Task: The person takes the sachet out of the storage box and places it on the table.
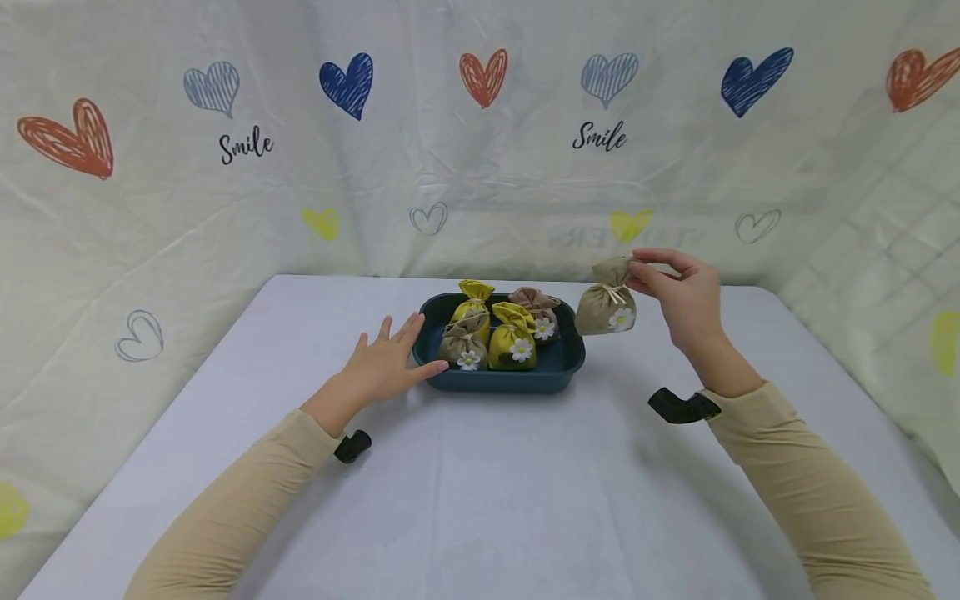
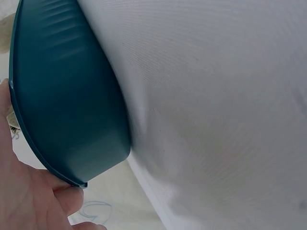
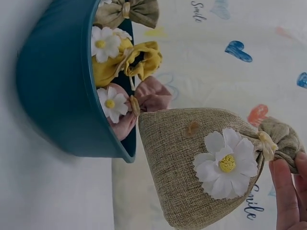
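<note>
Four sachets (image 1: 495,333) sitting in teal tray (image 1: 517,379); left hand (image 1: 386,362), fingers spread, bracing tray rim; right hand (image 1: 678,300) pinching burlap sachet (image 1: 609,304) by tied neck, keeping it hanging above tabletop (image 1: 480,492).

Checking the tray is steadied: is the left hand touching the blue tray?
Touching. The left wrist view shows the left hand with a finger against the rim of the tray; the head view agrees.

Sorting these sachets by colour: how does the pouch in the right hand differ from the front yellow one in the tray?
The burlap pouch is beige-brown; the yellow pouch is mustard yellow. The burlap pouch hangs in the air, pinched at its tied neck by the right hand, beside the tray; the yellow pouch sits inside it. Both bear a white daisy.
</note>
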`<action>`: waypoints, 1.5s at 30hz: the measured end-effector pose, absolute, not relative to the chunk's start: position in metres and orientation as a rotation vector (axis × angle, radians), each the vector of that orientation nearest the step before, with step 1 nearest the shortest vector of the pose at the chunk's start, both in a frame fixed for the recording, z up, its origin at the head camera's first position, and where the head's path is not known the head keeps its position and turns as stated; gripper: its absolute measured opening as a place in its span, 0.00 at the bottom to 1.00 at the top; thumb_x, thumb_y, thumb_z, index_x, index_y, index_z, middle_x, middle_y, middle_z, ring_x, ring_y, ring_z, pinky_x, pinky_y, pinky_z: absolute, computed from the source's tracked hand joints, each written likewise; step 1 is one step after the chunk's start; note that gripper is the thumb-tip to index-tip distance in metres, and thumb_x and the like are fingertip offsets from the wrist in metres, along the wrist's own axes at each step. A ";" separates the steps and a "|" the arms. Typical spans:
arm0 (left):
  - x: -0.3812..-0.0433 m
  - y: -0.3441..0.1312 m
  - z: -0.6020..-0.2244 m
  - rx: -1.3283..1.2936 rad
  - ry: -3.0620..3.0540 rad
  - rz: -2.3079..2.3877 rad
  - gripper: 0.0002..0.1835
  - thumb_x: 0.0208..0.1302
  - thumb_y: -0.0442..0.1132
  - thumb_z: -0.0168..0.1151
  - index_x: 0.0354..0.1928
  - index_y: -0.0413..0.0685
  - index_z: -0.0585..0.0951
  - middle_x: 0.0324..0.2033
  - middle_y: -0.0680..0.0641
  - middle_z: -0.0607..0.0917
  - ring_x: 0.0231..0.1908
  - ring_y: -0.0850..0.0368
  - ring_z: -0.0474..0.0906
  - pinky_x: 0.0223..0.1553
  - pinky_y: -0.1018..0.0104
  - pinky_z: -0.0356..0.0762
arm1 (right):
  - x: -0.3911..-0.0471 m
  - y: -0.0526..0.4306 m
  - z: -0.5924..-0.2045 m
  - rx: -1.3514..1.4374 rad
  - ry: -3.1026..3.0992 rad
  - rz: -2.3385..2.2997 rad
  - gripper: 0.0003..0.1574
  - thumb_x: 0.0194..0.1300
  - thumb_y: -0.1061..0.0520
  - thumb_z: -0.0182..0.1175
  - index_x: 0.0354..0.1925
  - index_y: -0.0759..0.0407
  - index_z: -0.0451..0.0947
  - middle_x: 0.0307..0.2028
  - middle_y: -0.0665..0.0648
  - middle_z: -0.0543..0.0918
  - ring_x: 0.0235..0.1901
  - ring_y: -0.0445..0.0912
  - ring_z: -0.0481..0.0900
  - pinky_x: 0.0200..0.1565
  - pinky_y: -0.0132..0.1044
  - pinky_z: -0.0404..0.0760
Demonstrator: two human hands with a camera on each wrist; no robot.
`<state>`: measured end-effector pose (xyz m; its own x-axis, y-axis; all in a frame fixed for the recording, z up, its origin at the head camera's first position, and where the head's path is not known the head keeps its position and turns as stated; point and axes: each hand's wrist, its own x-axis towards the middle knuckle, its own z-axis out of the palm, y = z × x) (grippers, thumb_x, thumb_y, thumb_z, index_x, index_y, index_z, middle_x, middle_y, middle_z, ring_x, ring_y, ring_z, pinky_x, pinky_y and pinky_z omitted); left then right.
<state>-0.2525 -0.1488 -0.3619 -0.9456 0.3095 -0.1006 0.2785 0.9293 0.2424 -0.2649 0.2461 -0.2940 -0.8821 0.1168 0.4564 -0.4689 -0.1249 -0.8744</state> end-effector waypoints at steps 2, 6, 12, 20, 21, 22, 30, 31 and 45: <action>-0.252 -0.149 -0.362 0.455 2.952 0.342 0.56 0.68 0.77 0.46 0.84 0.51 0.42 0.82 0.48 0.45 0.78 0.34 0.36 0.71 0.28 0.37 | -0.266 0.248 -0.295 0.378 -1.747 2.069 0.10 0.66 0.73 0.65 0.40 0.63 0.89 0.38 0.56 0.85 0.32 0.41 0.89 0.40 0.31 0.85; -0.253 -0.149 -0.362 0.457 2.953 0.346 0.56 0.68 0.77 0.45 0.84 0.51 0.42 0.82 0.48 0.45 0.78 0.34 0.36 0.71 0.28 0.38 | -0.267 0.251 -0.296 0.356 -1.725 2.084 0.10 0.66 0.74 0.64 0.39 0.65 0.89 0.37 0.55 0.86 0.32 0.41 0.89 0.40 0.31 0.85; -0.252 -0.150 -0.362 0.451 2.953 0.352 0.56 0.68 0.77 0.45 0.84 0.51 0.42 0.82 0.48 0.45 0.79 0.35 0.36 0.71 0.28 0.37 | -0.270 0.255 -0.299 0.333 -1.682 2.111 0.09 0.65 0.75 0.65 0.39 0.68 0.89 0.36 0.55 0.87 0.31 0.42 0.90 0.39 0.32 0.85; -0.251 -0.150 -0.361 0.444 2.949 0.362 0.55 0.68 0.77 0.46 0.84 0.51 0.42 0.82 0.49 0.45 0.79 0.35 0.34 0.71 0.28 0.37 | -0.274 0.260 -0.301 0.314 -1.659 2.127 0.09 0.64 0.75 0.65 0.37 0.67 0.89 0.36 0.56 0.88 0.31 0.42 0.90 0.39 0.32 0.85; -0.252 -0.150 -0.361 0.444 2.950 0.361 0.56 0.68 0.77 0.46 0.84 0.51 0.42 0.82 0.48 0.44 0.79 0.35 0.34 0.71 0.28 0.37 | -0.275 0.261 -0.302 0.310 -1.659 2.126 0.09 0.64 0.75 0.65 0.37 0.66 0.89 0.36 0.56 0.88 0.31 0.42 0.90 0.39 0.32 0.85; -0.252 -0.150 -0.362 0.445 2.951 0.359 0.56 0.68 0.77 0.46 0.84 0.51 0.42 0.82 0.48 0.45 0.79 0.35 0.35 0.71 0.28 0.37 | -0.276 0.262 -0.303 0.305 -1.659 2.126 0.09 0.64 0.75 0.65 0.37 0.66 0.89 0.36 0.55 0.88 0.31 0.42 0.90 0.39 0.32 0.85; -0.252 -0.151 -0.361 0.443 2.954 0.353 0.56 0.68 0.78 0.45 0.84 0.52 0.41 0.82 0.49 0.44 0.79 0.35 0.35 0.71 0.28 0.38 | -0.281 0.268 -0.309 0.271 -1.657 2.120 0.10 0.64 0.76 0.64 0.36 0.66 0.89 0.35 0.55 0.88 0.30 0.42 0.90 0.38 0.32 0.85; -0.252 -0.151 -0.361 0.445 2.953 0.353 0.56 0.68 0.78 0.45 0.84 0.52 0.41 0.82 0.49 0.44 0.79 0.35 0.35 0.71 0.28 0.38 | -0.282 0.270 -0.309 0.265 -1.657 2.124 0.10 0.64 0.76 0.65 0.37 0.67 0.89 0.35 0.55 0.88 0.30 0.42 0.90 0.38 0.32 0.85; -0.253 -0.150 -0.363 0.452 2.951 0.332 0.56 0.67 0.79 0.44 0.84 0.51 0.42 0.82 0.48 0.46 0.79 0.35 0.36 0.71 0.28 0.39 | -0.291 0.286 -0.320 0.120 -1.686 2.114 0.08 0.65 0.74 0.65 0.38 0.67 0.89 0.34 0.53 0.88 0.29 0.41 0.89 0.38 0.29 0.85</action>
<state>-0.2531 -0.1500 -0.3631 -0.9455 0.3093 -0.1013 0.2790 0.9306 0.2370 -0.2908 0.2857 -0.3196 -0.9033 0.2762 0.3283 -0.3815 -0.1668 -0.9092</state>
